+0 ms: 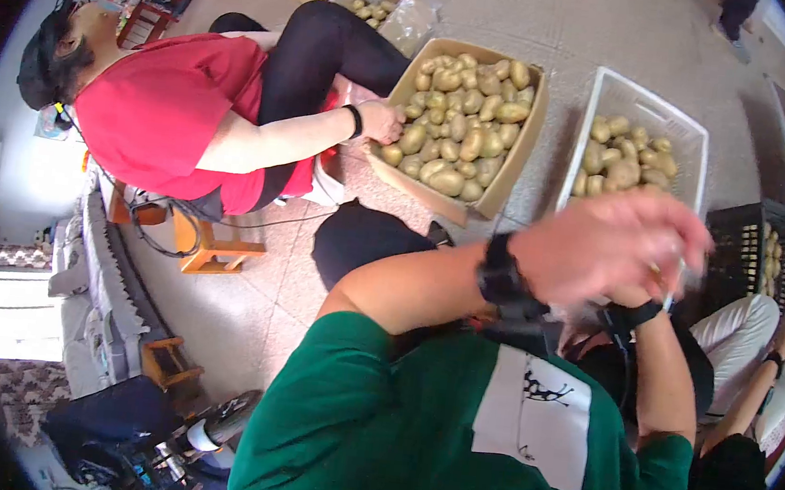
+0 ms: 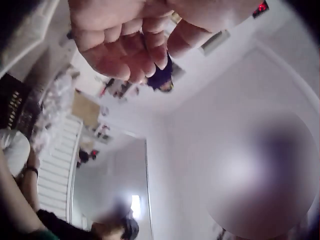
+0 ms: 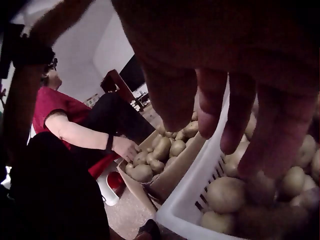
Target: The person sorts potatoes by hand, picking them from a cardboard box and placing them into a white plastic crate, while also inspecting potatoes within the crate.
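Note:
My left hand [image 1: 601,241] is raised across the near end of a white plastic crate [image 1: 598,99], blurred in the head view. In the left wrist view its fingers [image 2: 125,60] are loosely bent, and nothing shows in them. Partly behind it in the head view is my right hand [image 1: 632,293], low at the crate's near end. The right wrist view shows that hand's fingers [image 3: 240,115] hanging apart over the potatoes [image 3: 226,194] in the crate, fingertips close above them. Part of the crate's near side is hidden by my hands.
Left of the crate stands a cardboard box [image 1: 519,153] full of potatoes; a seated person in red [image 1: 160,109] reaches into it. A black crate [image 1: 744,222] and another person's pale trouser leg [image 1: 738,335] are on the right. A wooden stool [image 1: 213,247] stands at left.

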The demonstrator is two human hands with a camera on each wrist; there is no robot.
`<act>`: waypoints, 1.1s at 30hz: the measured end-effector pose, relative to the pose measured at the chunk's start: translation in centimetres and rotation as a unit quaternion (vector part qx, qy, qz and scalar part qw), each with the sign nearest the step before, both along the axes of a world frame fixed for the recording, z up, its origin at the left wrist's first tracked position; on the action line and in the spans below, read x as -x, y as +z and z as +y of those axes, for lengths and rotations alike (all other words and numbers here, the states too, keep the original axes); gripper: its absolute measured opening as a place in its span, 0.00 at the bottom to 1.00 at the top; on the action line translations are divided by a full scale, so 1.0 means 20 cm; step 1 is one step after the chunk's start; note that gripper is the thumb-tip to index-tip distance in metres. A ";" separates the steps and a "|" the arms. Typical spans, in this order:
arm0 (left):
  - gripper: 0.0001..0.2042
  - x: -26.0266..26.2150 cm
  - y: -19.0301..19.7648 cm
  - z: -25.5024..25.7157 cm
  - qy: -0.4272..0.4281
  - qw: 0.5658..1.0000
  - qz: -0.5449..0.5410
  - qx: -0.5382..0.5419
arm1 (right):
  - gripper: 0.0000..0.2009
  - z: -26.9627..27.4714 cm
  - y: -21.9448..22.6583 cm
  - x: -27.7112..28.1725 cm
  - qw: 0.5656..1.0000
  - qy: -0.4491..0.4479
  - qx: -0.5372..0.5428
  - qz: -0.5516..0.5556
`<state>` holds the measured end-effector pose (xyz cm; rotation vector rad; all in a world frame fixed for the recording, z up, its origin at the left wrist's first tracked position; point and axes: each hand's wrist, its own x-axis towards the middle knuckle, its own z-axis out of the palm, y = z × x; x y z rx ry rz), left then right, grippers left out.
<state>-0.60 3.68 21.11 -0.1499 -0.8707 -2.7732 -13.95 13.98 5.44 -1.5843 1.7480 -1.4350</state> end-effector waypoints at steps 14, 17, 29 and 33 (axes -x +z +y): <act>0.15 -0.06 0.30 0.39 -0.068 0.925 0.368 0.057 | 0.11 -0.02 0.06 0.01 0.918 0.085 -0.372 -0.113; 0.16 -0.04 0.31 0.41 -0.010 0.914 0.403 0.041 | 0.10 -0.02 0.05 0.01 0.927 0.092 -0.354 -0.085; 0.16 0.03 -0.29 -0.15 0.127 0.967 -0.211 -0.066 | 0.12 0.00 -0.09 0.12 0.937 0.047 -0.345 0.034; 0.10 -0.07 -0.91 -0.36 0.206 0.859 -0.408 -0.232 | 0.14 0.01 -0.15 0.20 0.960 -0.050 -0.244 0.126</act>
